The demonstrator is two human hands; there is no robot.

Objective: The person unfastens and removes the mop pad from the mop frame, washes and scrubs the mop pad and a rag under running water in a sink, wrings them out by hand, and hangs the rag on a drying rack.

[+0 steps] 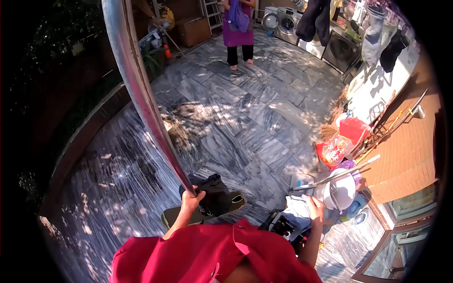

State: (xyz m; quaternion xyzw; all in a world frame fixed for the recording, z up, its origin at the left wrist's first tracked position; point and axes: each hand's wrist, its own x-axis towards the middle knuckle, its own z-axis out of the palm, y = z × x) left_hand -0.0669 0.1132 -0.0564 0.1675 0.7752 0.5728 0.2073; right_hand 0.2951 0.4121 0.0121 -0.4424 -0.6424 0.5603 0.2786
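My left hand (192,201) is closed round the lower part of a long shiny metal pole (147,106), which rises in a curve to the top left of the view. Beside that hand, a dark bag or cloth (214,193) rests on a dark green board or mat (172,216) on the floor. My right hand (315,207) is closed on the edge of a pale cloth (297,211), over a pile of dark items. A white bucket (342,188) stands just beyond it.
Another person (238,33) stands at the far end, holding purple cloth. Washing machines (288,23) stand at the back right, near hanging clothes (373,40). A red bag (332,150), brooms and poles lie along the right wall. A low kerb (89,125) borders the left.
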